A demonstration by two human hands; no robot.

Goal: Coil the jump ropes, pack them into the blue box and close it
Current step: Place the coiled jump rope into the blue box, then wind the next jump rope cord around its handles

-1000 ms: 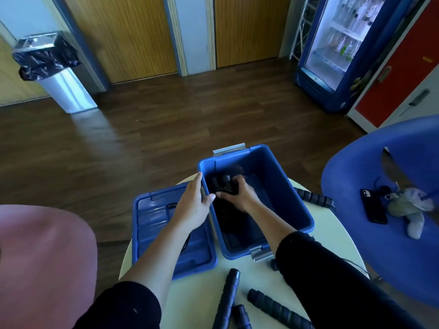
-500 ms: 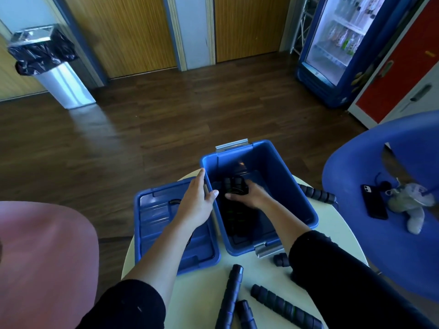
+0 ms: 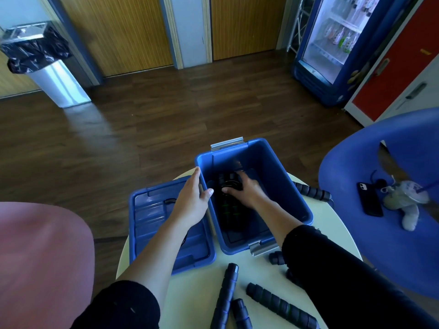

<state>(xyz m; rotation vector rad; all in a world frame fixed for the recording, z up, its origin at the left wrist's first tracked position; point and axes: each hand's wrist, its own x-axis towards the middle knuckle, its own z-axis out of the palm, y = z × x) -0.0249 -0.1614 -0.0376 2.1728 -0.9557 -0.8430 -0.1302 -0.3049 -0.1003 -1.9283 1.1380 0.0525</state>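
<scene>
The open blue box (image 3: 273,160) stands on the round white table (image 3: 197,293). A coiled jump rope with black handles (image 3: 228,210) lies on the box's floor. My right hand (image 3: 248,191) is deep inside the box, holding the rope's far end down. My left hand (image 3: 192,200) grips the box's left rim, thumb hooked over the edge. The blue lid (image 3: 152,217) lies upside down to the left of the box. Loose black rope handles lie near the front edge (image 3: 225,293) (image 3: 280,305) and right of the box (image 3: 311,191).
A blue chair (image 3: 403,252) on the right carries a black phone (image 3: 369,198) and a plush toy (image 3: 406,205). A pink chair (image 3: 42,257) sits at the left. A bin (image 3: 47,70) and a drinks fridge (image 3: 332,43) stand across the wooden floor.
My right hand has pushed the coiled rope lower and farther into the box. My left hand has stayed on the box's left rim.
</scene>
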